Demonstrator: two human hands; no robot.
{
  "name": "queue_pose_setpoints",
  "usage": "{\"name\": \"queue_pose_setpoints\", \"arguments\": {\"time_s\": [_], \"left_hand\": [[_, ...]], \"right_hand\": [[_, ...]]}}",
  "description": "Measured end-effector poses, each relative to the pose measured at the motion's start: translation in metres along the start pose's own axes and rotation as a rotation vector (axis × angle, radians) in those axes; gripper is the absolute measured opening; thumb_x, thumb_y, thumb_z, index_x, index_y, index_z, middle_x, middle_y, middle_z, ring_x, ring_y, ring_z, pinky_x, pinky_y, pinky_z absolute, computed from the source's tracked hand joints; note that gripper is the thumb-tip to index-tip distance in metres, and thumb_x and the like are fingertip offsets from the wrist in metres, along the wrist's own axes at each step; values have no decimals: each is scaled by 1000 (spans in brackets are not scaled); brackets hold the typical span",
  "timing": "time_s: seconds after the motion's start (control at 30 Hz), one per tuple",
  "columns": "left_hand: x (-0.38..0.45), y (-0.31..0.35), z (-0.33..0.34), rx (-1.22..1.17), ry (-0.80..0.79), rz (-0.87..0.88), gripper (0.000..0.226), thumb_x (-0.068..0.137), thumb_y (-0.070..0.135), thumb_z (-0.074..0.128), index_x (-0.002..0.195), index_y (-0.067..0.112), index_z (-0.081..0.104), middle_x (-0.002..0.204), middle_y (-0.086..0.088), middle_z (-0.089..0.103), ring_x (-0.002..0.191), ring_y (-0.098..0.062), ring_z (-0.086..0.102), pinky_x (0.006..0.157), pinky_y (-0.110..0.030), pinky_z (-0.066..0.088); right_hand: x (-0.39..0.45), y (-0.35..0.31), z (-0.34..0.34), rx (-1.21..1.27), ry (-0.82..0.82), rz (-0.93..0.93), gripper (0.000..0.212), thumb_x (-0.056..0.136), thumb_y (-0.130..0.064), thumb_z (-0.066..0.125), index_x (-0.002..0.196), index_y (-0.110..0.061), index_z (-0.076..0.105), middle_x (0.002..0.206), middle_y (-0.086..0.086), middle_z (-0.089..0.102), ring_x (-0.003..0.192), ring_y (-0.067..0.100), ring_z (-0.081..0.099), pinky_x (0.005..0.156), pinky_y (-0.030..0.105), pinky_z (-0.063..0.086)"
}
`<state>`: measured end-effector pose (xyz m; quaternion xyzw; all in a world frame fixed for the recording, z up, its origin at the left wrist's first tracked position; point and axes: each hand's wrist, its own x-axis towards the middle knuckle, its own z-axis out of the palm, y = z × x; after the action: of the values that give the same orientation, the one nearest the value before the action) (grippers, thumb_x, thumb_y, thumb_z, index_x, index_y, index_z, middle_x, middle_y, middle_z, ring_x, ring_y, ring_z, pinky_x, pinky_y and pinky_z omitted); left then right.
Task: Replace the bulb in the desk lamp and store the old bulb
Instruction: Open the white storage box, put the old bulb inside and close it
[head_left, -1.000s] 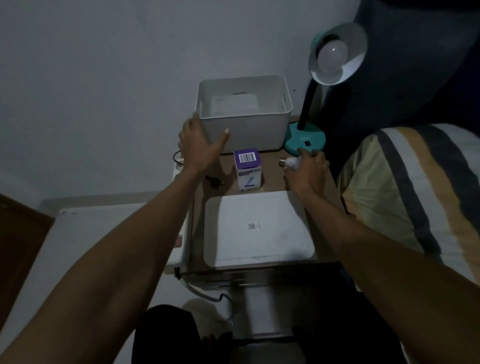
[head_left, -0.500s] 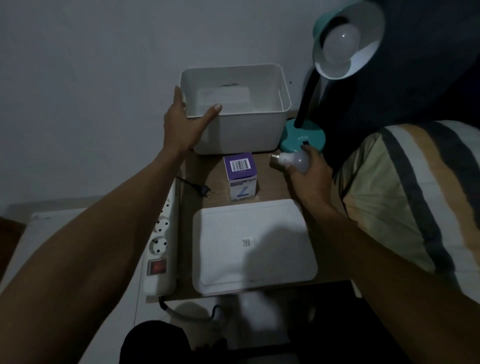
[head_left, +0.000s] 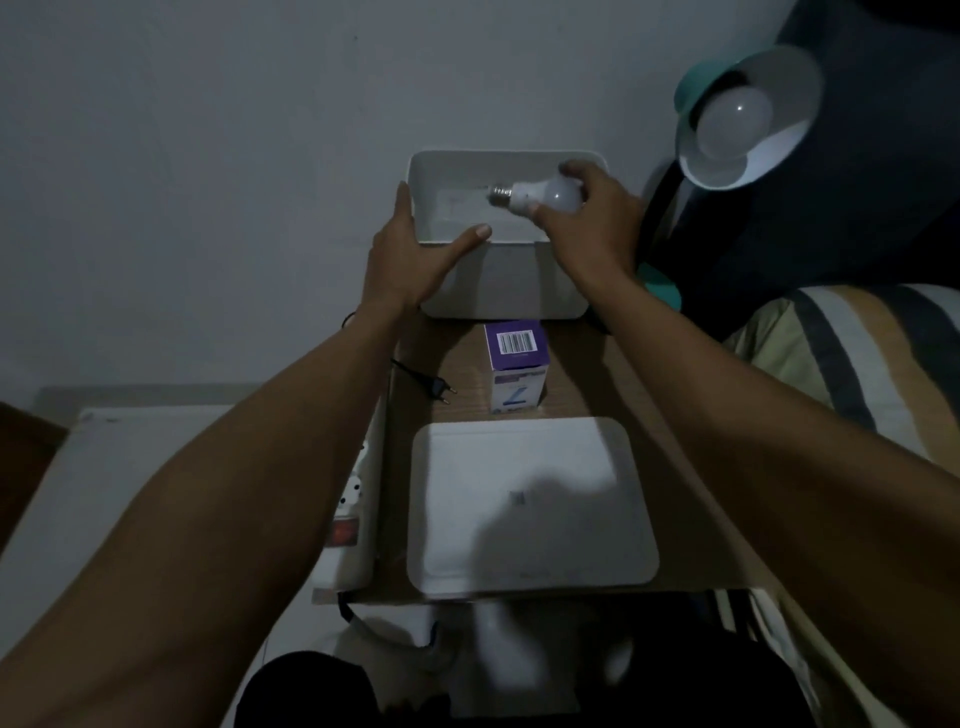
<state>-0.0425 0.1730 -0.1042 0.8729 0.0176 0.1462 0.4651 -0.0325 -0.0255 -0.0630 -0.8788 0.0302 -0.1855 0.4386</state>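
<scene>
My right hand (head_left: 592, 228) holds a white bulb (head_left: 540, 196) sideways over the open white storage bin (head_left: 509, 280), screw base pointing left. My left hand (head_left: 410, 254) grips the bin's front left corner, thumb on the front rim. At the upper right, the teal desk lamp (head_left: 748, 114) has a white bulb (head_left: 732, 122) sitting in its shade; its teal base (head_left: 662, 291) peeks out behind my right wrist. A purple and white bulb box (head_left: 517, 366) stands on the wooden table in front of the bin.
The bin's white lid (head_left: 530, 504) lies flat on the near part of the table. A black plug (head_left: 439, 387) lies left of the box. A white power strip (head_left: 350, 525) runs along the table's left edge. A striped pillow (head_left: 852, 364) is at right.
My right hand lifted the bulb from the table beside the lamp base up and left over the open bin. My left hand stayed on the bin's corner.
</scene>
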Motion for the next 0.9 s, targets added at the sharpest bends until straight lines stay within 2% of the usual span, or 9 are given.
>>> {"name": "queue_pose_setpoints", "arguments": {"time_s": [0.07,0.17,0.3,0.37,0.47,0.6,0.67,0.77,0.9], "left_hand": [[3,-2,-1,17,-2,25,101,75,70,79,154,20,39,141,-4,62,114,-12,59,89,-26,55],[10,-2,-6,80,-30,40,100,74,67,82,152,21,41,141,-4,62,114,-13,59,82,-20,48],[15,-4,-9,95,-52,45,102,73,65,84,154,23,39,143,-4,61,111,-6,52,84,-22,49],[15,-7,-7,91,-37,49,103,73,66,84,154,23,39,143,-3,62,113,-9,57,83,-20,48],[15,-8,-6,95,-36,49,104,72,68,83,154,23,38,143,-3,61,121,-20,62,87,-25,51],[14,-2,-7,92,-90,-1,104,76,62,83,157,22,31,148,-6,55,122,-19,56,89,-27,47],[16,0,-10,97,-127,-24,105,75,64,83,157,24,31,148,-6,55,126,-23,56,89,-28,47],[12,6,-21,127,-123,-17,106,70,72,81,152,21,38,144,-6,60,125,-27,61,92,-34,54],[-11,15,-33,144,-89,-2,95,79,58,83,152,14,42,145,-9,60,120,-14,57,91,-27,49]], "right_hand": [[8,-2,8,-15,-82,31,60,73,-40,84,128,-25,65,127,5,65,110,19,62,95,34,54],[20,2,16,-105,-138,57,53,72,-33,84,123,-26,69,126,7,66,110,23,64,92,33,55],[29,4,22,-228,-209,63,45,77,-25,80,122,-24,72,128,9,67,112,25,64,88,27,49],[31,4,22,-262,-228,71,46,78,-25,80,123,-24,72,130,8,66,116,26,63,92,29,49],[36,3,23,-267,-246,99,49,77,-28,83,124,-25,71,134,8,64,120,25,60,94,27,47],[35,1,23,-248,-296,113,56,78,-33,84,130,-22,66,142,8,57,126,26,55,90,27,41],[32,-1,20,-226,-301,114,60,79,-35,84,133,-20,63,143,9,56,126,27,55,94,29,42],[24,-5,9,-200,-276,101,62,80,-32,83,136,-17,61,136,11,60,121,26,59,97,30,46],[10,-7,-17,-175,-186,57,50,84,-31,79,130,-18,65,127,12,65,111,24,64,91,30,51]]}}
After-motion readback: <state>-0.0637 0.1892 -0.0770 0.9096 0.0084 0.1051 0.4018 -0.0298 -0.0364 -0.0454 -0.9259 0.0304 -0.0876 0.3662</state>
